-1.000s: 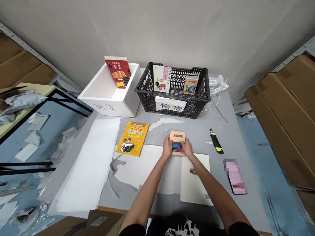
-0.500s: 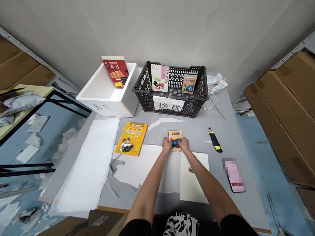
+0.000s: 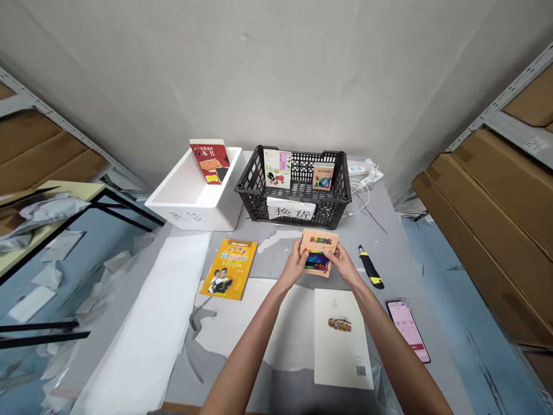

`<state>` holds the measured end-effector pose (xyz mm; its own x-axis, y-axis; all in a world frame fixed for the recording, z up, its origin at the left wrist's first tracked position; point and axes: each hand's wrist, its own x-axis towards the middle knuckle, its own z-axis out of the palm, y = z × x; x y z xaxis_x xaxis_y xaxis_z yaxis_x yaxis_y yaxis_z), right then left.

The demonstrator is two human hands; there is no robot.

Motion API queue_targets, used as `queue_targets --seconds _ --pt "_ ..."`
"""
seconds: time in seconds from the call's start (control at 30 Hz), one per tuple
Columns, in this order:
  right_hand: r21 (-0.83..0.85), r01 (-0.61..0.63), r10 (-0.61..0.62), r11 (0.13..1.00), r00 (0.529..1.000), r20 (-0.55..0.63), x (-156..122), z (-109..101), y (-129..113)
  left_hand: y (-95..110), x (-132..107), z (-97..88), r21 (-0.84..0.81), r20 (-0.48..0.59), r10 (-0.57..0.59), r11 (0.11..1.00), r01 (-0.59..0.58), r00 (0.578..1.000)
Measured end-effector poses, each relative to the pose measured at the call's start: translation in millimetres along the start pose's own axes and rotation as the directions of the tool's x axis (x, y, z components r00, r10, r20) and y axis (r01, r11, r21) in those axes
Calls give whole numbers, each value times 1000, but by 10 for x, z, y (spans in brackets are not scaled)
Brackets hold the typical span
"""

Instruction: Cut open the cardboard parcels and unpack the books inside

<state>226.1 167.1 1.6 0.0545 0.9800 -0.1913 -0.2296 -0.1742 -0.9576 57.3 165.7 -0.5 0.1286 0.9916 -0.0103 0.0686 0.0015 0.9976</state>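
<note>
Between my two hands is a small orange book (image 3: 318, 248) with a dark, colourful picture on its cover. My left hand (image 3: 295, 263) grips its left edge, thumb on the cover. On the opposite edge, my right hand (image 3: 343, 263) holds it the same way. Below the hands lies a cream-coloured book (image 3: 341, 351) with a small picture and a barcode, partly covered by my right forearm. To the left, a yellow book (image 3: 228, 270) rests flat on the table.
A black plastic crate (image 3: 298, 202) with two books stands at the back, beside a white foam box (image 3: 181, 199) holding a red book (image 3: 209, 161). A utility knife (image 3: 370, 268) and a phone (image 3: 408, 331) lie right. White paper sheets (image 3: 151, 328) cover the left side.
The small orange book has come up off the table, held in both hands and slightly tilted. The view has shifted, so the table's things appear lower.
</note>
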Motion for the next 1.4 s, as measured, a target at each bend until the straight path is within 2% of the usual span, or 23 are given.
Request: queue_targets --seconds 0.13,0.23,0.3,0.43,0.53,0.7,0.83,0.93,1.07,1.2,1.27,1.33,1.4 --pt "13 122 -121 992 990 -74 75 57 -416 505 454 -132 244 127 179 948 -205 976" --pt "10 195 -191 981 970 -151 212 41 -689 767 935 -191 521 232 251 784 -338 940" --pt "2 229 -225 973 956 -189 329 -3 -873 852 1237 -192 668 270 239 651 -360 933" --pt "-72 311 -319 948 910 -267 573 -152 -1219 794 1635 -167 777 336 165 508 -372 927" --pt "-120 352 -372 928 879 -298 759 -273 -1399 673 1788 -193 840 367 91 394 -372 926" --pt "-140 373 -398 917 870 -292 1143 -363 -1526 594 1974 -287 893 388 18 239 -381 922" --pt "-157 382 -410 911 878 -246 1477 -360 -1565 591 1977 -356 883 447 -21 169 -438 894" --pt "-161 371 -398 915 895 -199 1672 -356 -1565 591 1819 -398 861 498 -48 143 -488 866" --pt "-162 331 -354 929 924 -145 1801 -337 -1439 583 1412 -399 842 534 -86 144 -519 841" --pt "-176 266 -284 948 955 -81 1783 -291 -1154 579 924 -336 841 535 -133 182 -510 834" --pt "-196 230 -244 953 968 -51 1754 -259 -993 602 797 -318 846 523 -154 209 -490 838" --pt "-229 190 -202 955 979 -30 1737 -217 -844 647 862 -325 857 497 -169 250 -451 851" --pt "-276 145 -157 950 987 -21 1743 -162 -716 691 1144 -346 874 439 -168 308 -377 882"
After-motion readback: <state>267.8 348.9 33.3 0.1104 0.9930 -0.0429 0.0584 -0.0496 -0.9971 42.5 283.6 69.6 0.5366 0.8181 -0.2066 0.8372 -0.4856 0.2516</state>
